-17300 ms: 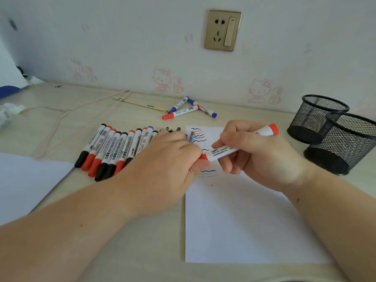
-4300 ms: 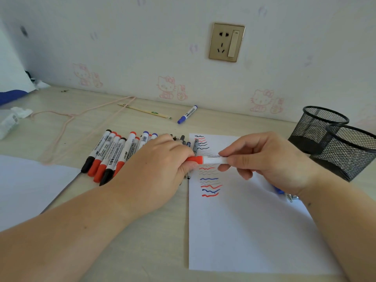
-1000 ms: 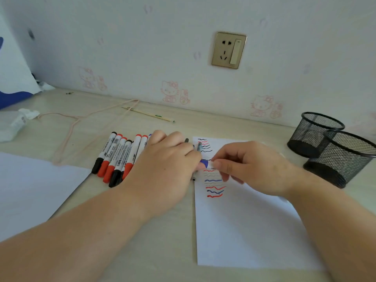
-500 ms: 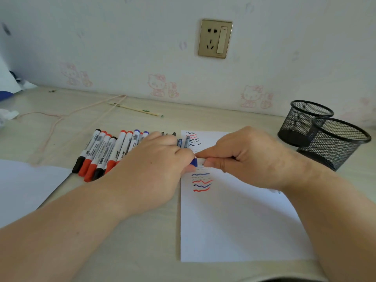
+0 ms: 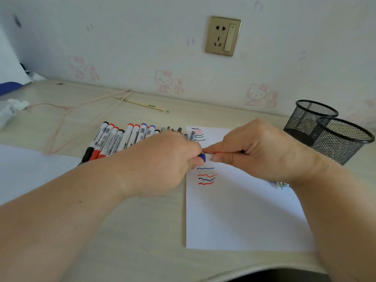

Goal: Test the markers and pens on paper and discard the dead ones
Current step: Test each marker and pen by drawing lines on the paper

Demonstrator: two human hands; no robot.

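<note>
- about a dozen wavy test lines (image 5: 204, 174) in black, red and blue already run down the upper left of the paper (image 5: 244, 216), partly under the hands, so a fair share of the testing looks done.
- both hands are together over the paper's left edge: the left hand (image 5: 158, 165) pinches the blue cap end of a white marker (image 5: 205, 156), and the right hand (image 5: 258, 151) is wrapped around its barrel. whether the cap is coming off or going on i cannot tell.
- a row of markers and pens (image 5: 120, 139) lies side by side just behind and left of the left hand, touching one another; which of these have been tested cannot be read from here.
- two black mesh cups (image 5: 329, 131) stand right of the right hand, touching each other; their contents are not visible, so the count of discards is unknown.
- most of the paper near the person's body is blank, leaving room for more lines.
- the worktop (image 5: 130, 231) is pale wood grain; a second white sheet (image 5: 30, 169) lies left of the left arm, and a pinkish cord (image 5: 67, 110) and a thin stick (image 5: 142, 103) lie beyond the hands.
- a wall with faint pink cartoon prints and a brass-coloured socket plate (image 5: 223, 36) rises behind.
</note>
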